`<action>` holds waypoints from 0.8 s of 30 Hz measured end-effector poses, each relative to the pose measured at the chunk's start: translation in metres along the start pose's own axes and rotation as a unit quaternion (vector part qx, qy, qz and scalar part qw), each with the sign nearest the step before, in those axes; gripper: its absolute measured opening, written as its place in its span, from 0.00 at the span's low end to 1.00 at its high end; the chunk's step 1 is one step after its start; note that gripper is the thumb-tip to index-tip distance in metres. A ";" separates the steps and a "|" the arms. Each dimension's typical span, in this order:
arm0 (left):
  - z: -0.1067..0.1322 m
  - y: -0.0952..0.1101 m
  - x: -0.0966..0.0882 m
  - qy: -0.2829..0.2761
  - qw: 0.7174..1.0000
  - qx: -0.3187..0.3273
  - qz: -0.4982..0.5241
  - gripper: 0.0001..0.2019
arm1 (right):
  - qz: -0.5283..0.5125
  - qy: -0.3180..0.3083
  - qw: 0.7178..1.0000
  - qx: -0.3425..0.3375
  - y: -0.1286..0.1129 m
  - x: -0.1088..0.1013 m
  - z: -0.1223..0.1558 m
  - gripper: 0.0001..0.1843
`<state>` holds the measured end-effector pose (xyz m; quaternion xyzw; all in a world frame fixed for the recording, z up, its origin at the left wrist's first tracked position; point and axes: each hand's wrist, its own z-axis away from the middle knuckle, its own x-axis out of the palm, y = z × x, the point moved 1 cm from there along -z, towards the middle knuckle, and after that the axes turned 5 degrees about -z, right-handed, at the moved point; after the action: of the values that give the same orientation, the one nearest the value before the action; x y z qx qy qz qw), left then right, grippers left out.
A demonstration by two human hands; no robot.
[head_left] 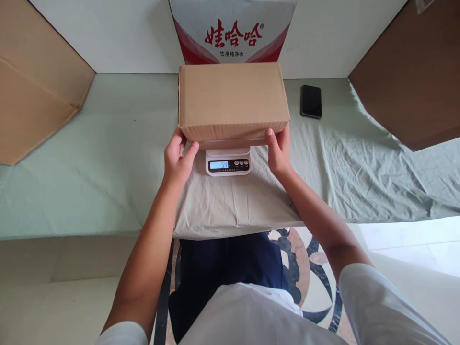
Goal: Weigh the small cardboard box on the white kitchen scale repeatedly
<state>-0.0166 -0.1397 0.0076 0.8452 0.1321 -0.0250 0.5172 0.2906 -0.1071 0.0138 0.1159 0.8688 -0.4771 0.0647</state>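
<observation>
A plain brown cardboard box (pixel 232 96) is over a white digital kitchen scale (pixel 228 173), hiding most of its platform. Whether the box rests on the platform or hovers just above it I cannot tell. The lit display shows what looks like 54. My left hand (pixel 178 155) grips the box's near left corner, thumb on the front face and the other fingers partly hidden. On the opposite corner, my right hand (pixel 278 148) holds the box the same way, thumb against the front.
Behind the box stands a white and red printed carton (pixel 233 33) against the wall. A black phone (pixel 311 101) lies to the right on the green cloth (pixel 136 158). Large cardboard pieces flank the table, one at left (pixel 39 81), another at right (pixel 413 76).
</observation>
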 end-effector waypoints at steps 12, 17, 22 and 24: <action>-0.123 -0.006 -0.012 0.021 0.992 0.098 0.074 0.39 | -0.010 -0.009 0.998 -0.055 0.023 0.031 -0.097 0.66; -0.126 -0.083 0.024 0.102 0.993 0.008 0.061 0.37 | -0.023 -0.013 1.000 0.002 0.082 0.054 -0.108 0.68; -0.121 -0.117 0.035 0.091 0.994 0.012 0.062 0.32 | -0.005 -0.022 0.998 0.051 0.108 0.057 -0.098 0.59; -0.123 -0.121 0.034 0.081 0.995 0.006 0.057 0.29 | 0.005 -0.025 0.998 0.059 0.112 0.056 -0.097 0.59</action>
<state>-0.0256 0.0271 -0.0466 0.8537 0.1253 0.0725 0.5003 0.2657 0.0409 -0.0380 0.1115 0.8369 -0.5296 0.0818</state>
